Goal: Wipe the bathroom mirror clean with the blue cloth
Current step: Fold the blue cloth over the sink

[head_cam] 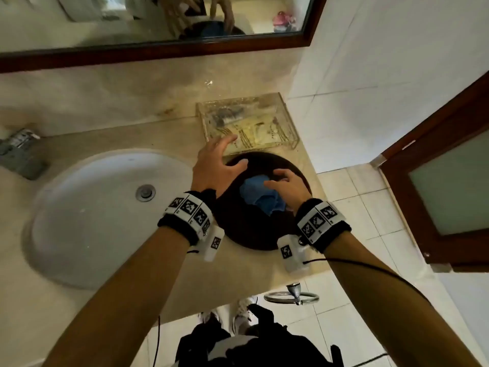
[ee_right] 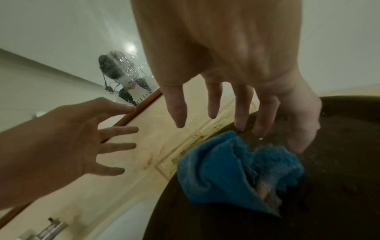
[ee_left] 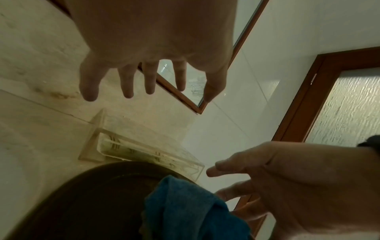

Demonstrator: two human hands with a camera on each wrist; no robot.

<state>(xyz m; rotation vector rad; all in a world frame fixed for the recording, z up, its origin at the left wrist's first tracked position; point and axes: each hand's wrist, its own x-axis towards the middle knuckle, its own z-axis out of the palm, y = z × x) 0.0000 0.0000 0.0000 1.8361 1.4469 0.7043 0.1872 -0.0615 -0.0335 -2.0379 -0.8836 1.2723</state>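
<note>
The mirror [head_cam: 132,19] in its dark wood frame hangs above the counter, and its glass [ee_right: 61,40] shows specks. A crumpled blue cloth [head_cam: 260,198] [ee_left: 185,207] [ee_right: 226,170] lies on a dark round tray [head_cam: 246,229] to the right of the sink. My right hand [head_cam: 280,182] [ee_right: 236,105] hovers just over the cloth with its fingers straight and pointing down, gripping nothing. My left hand [head_cam: 225,157] [ee_left: 148,78] is spread open above the tray's far left rim and holds nothing.
A white sink [head_cam: 105,213] with a metal faucet [head_cam: 21,152] fills the counter's left. A clear acrylic box [head_cam: 251,125] stands behind the tray against the wall. A frosted-glass door [head_cam: 449,181] is at the right, and a towel ring [head_cam: 291,296] hangs below the counter edge.
</note>
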